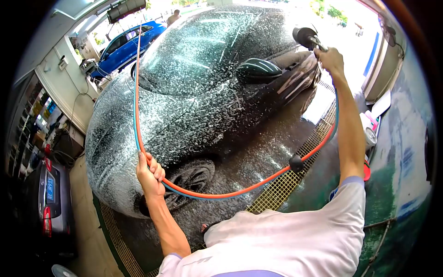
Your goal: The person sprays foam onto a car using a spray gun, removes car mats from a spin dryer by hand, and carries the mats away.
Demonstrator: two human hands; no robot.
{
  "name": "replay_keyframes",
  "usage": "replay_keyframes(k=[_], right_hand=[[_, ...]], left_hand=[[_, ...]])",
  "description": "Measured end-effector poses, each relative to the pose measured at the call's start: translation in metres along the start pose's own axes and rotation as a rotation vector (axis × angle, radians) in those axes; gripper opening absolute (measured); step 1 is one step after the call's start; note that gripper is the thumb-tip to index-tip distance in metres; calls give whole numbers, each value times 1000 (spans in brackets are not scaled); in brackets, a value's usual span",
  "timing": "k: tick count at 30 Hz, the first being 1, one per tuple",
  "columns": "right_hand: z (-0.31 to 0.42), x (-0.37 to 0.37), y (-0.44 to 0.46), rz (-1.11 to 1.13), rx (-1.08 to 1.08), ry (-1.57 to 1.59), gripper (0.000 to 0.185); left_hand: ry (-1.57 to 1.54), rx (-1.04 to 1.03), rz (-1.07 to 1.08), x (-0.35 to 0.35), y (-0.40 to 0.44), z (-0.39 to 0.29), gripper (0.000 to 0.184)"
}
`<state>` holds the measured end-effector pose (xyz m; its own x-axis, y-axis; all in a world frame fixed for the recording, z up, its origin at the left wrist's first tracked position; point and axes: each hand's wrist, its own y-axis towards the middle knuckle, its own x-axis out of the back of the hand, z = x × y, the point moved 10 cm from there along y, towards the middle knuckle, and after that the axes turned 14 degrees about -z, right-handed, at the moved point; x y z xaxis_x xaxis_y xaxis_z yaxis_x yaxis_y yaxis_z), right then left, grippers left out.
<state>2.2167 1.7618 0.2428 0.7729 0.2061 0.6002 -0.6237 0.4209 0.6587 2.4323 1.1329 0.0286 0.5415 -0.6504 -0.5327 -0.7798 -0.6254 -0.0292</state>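
Observation:
My left hand (150, 174) is closed around a paired orange and blue hose (240, 194), beside the front wheel (196, 177) of a dark car. Up at the right, my right hand (331, 61) grips a spray gun (305, 38) with a rounded black head, held near the car's side. The hose sags in a loop between both hands and carries a black ball (296, 163). White foam specks cover the car's hood (170, 120), windshield and side. The dark wing mirror (259, 70) sticks out below and left of the spray gun.
Yellow floor grating (277, 189) runs alongside the wet car. A blue car (124, 46) and another person (173, 17) are at the back left. A second dark car (48, 203) stands at the lower left. White containers (369, 131) line the right wall.

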Motion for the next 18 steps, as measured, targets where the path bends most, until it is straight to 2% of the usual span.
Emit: replay_keyframes(k=[2, 5, 8, 9, 10, 12, 16, 18], right_hand=[[-19, 3, -37, 23, -38, 123, 48], [-30, 6, -91, 27, 67, 221, 33], [-38, -8, -151, 168, 50, 398, 32], [-32, -12, -172, 232, 63, 438, 30], [-22, -13, -192, 225, 166, 449, 27], [-12, -28, -232, 366, 98, 543, 26], [22, -70, -303, 606, 91, 716, 26], [63, -79, -328, 711, 108, 814, 26]], left_hand=[[16, 22, 12, -20, -7, 12, 31], [62, -6, 41, -50, -16, 20, 32], [128, -5, 29, -62, -27, 24, 32], [152, -12, 32, -61, -30, 26, 31], [175, -25, 29, -60, -32, 25, 31], [187, 8, 31, -59, -33, 22, 29], [253, -89, 38, -72, -32, -20, 30], [298, -144, 17, -75, -33, -44, 31]])
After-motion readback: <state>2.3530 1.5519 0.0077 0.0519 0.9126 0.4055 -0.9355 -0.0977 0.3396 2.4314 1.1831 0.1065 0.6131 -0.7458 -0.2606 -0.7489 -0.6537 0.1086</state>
